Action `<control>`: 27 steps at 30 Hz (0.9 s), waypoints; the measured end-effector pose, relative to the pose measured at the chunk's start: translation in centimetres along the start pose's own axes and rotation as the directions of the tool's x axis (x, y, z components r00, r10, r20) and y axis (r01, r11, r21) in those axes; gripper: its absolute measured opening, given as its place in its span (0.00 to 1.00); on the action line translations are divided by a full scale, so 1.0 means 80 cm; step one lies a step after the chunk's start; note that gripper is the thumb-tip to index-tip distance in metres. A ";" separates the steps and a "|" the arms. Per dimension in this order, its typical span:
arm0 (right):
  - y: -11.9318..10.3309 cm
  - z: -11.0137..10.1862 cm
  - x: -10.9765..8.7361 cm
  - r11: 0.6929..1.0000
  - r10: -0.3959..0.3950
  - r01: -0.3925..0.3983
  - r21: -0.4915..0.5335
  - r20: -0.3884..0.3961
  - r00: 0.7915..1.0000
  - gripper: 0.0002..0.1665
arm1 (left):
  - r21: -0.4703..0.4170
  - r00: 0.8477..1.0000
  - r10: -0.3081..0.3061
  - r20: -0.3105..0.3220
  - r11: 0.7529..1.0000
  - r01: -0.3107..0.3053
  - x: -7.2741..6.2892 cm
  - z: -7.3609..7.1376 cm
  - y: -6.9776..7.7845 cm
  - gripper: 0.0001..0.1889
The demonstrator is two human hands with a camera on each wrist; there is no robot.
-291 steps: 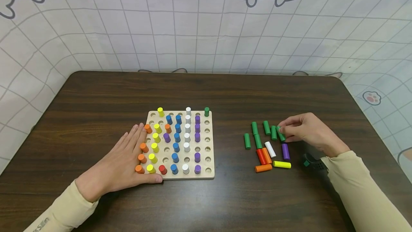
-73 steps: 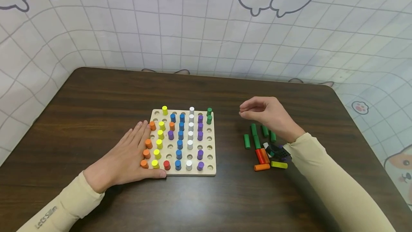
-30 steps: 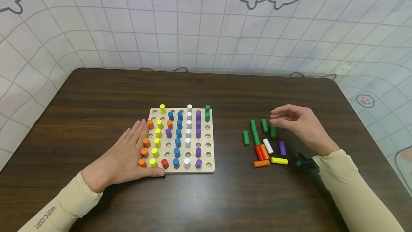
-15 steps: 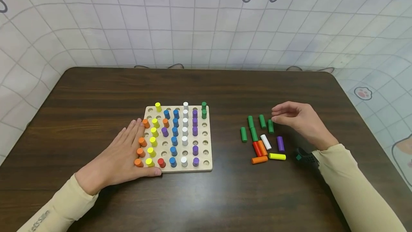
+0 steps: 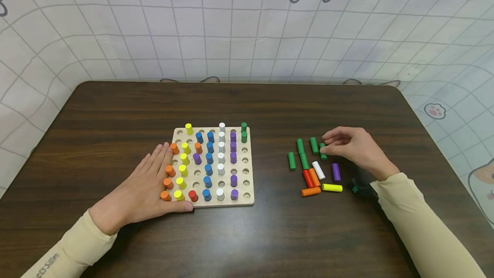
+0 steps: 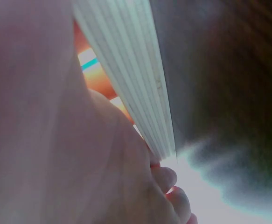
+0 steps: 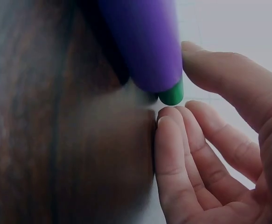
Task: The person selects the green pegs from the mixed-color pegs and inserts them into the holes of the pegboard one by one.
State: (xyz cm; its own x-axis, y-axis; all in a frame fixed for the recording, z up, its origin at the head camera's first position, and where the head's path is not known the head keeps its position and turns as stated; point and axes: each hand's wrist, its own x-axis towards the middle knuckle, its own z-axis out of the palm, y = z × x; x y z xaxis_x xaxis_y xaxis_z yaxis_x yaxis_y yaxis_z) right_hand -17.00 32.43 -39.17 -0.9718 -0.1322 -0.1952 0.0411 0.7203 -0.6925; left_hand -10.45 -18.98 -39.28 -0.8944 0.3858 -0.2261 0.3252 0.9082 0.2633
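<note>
My left hand (image 5: pixel 140 192) lies flat along the left side of a wooden peg board (image 5: pixel 251 179), its thumb along the front edge. In the left wrist view the board's pale edge (image 6: pixel 131 70) runs beside the palm. Colored pegs stand in the board: orange, yellow, blue, white and purple, one red peg (image 5: pixel 193 195), and two green ones at the back right. My right hand (image 5: pixel 356 149) has its thumb and fingertips at a lying green peg (image 5: pixel 323 154), seeming to pinch it. In the right wrist view a purple peg (image 7: pixel 145 42) partly hides that green peg.
Loose pegs lie right of the board: several green, a white peg (image 5: pixel 318 170), a red peg (image 5: pixel 308 179), two orange, and a yellow peg (image 5: pixel 332 188). A dark wrist camera (image 5: pixel 362 188) sits under the right wrist. A patterned cloth (image 5: pixel 247 33) stands behind the dark table (image 5: pixel 231 106).
A second green peg has gone into the right column of the board. My right hand has come back to the loose pegs and lowered onto a green one. The left hand has stayed put.
</note>
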 end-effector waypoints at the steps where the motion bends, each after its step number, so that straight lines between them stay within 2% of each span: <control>1: -0.001 0.000 0.000 1.000 0.002 -0.002 -0.004 0.003 1.000 0.31 | 0.002 1.000 -0.001 -0.001 1.000 0.001 0.000 0.000 0.000 0.73; 27: -0.008 -0.006 -0.005 0.999 0.037 -0.036 -0.008 0.053 0.998 0.23 | -0.001 1.000 0.000 -0.002 1.000 0.000 -0.001 0.003 -0.001 0.73</control>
State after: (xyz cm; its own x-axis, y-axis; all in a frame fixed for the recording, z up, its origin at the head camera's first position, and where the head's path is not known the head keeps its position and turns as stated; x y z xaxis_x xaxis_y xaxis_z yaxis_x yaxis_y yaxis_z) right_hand -16.71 32.36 -38.33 -0.9560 -0.1416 -0.2569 0.0745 0.7299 -0.6795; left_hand -10.36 -19.04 -39.48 -0.8952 0.3852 -0.2240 0.3247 0.9082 0.2639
